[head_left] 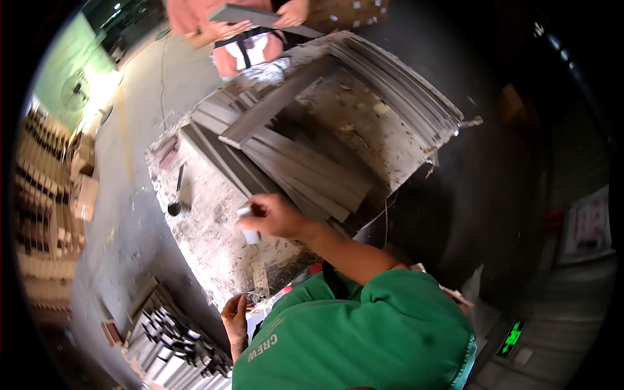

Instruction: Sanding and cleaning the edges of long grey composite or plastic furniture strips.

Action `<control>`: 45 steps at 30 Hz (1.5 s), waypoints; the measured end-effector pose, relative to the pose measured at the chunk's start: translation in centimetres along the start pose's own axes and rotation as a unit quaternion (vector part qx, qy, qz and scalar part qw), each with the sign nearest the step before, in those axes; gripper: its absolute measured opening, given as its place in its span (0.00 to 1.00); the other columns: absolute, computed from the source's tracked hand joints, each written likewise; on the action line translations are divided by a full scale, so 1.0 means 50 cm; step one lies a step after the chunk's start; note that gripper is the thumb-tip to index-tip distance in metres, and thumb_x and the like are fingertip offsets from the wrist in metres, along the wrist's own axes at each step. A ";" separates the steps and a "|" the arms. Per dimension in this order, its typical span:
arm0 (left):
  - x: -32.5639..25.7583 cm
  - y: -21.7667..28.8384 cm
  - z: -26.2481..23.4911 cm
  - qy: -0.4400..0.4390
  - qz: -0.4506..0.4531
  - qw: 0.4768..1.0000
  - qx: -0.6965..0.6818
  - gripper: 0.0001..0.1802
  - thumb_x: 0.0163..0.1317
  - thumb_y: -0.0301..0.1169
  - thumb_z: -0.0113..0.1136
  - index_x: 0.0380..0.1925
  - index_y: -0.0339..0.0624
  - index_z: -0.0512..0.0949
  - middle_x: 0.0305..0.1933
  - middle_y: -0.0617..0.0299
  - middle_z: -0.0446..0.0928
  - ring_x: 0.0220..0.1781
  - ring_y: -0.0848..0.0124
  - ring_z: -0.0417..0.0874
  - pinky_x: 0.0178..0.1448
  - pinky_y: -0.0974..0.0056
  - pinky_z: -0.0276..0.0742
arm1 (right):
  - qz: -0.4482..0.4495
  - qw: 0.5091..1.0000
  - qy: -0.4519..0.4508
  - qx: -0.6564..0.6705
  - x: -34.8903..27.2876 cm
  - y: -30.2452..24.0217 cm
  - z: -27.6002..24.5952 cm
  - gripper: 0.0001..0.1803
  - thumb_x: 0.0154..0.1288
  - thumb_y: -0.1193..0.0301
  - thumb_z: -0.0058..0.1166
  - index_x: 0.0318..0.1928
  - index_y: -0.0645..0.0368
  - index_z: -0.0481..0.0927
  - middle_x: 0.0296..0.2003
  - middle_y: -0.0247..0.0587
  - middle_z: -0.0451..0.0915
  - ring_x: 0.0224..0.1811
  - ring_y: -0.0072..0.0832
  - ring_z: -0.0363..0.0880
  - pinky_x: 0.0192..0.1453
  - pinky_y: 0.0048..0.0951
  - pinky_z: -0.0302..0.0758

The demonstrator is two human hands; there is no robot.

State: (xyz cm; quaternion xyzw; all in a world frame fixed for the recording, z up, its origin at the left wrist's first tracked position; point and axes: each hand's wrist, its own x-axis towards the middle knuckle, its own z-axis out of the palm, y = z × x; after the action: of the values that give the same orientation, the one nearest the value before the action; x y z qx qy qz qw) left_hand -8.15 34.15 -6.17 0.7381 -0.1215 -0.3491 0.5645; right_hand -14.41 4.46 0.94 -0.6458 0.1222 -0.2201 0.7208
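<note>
The right hand [276, 216] reaches out over the dusty worktop [214, 250], its grip closed around a small white cylinder [247, 224] — a short stub, perhaps chalk or a marker, though it is too small to tell which. The cylinder sits between thumb and fingers, one end poking out toward 9 o'clock and the other below the hand. It looks light and stiff, and if it is chalk it would snap under a hard squeeze, so a gentle pinch near the middle suits it.

At 12 to 2 o'clock from the hand lie grey planks [305, 172], long, flat and rigid; they look heavy enough to need lifting from both ends. The left hand [235, 318] hangs low at 7 o'clock by the worktop's near edge — whether it holds anything I cannot tell. At the far side another person's hands [263, 19] carry a grey plank. A dark tool [177, 195] lies at 9 o'clock.
</note>
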 end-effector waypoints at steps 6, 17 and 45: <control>0.069 0.040 0.060 -0.099 0.032 0.990 0.099 0.13 0.63 0.33 0.59 0.40 0.32 0.78 0.31 0.58 0.81 0.33 0.74 0.81 0.39 0.71 0.75 | -0.186 0.943 0.276 0.019 -0.125 -0.109 -0.251 0.08 0.61 0.69 0.59 0.37 0.59 0.77 0.29 0.31 0.79 0.29 0.15 0.75 0.32 0.18 0.72; 0.073 0.022 0.110 -0.230 0.053 0.937 0.258 0.16 0.58 0.33 0.64 0.42 0.34 0.78 0.35 0.55 0.82 0.36 0.72 0.81 0.42 0.68 0.77 | -0.018 0.757 0.640 -0.130 -0.340 0.033 -0.444 0.22 0.53 0.62 0.64 0.40 0.67 0.74 0.31 0.40 0.78 0.34 0.23 0.76 0.39 0.27 0.72; -0.265 -0.469 -0.039 0.210 -0.245 0.921 0.219 0.25 0.54 0.51 0.59 0.43 0.43 0.80 0.41 0.49 0.80 0.45 0.55 0.81 0.49 0.54 0.76 | -0.209 0.873 -0.325 -0.296 -0.054 0.079 0.267 0.19 0.50 0.78 0.65 0.45 0.64 0.77 0.36 0.43 0.75 0.36 0.32 0.73 0.41 0.31 0.72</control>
State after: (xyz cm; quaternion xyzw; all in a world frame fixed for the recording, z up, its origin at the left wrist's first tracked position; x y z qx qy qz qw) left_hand -21.53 51.00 -22.46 0.9061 0.1106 -0.2784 0.2986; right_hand -9.98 17.71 -1.43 -0.8746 -0.1974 -0.0968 0.4321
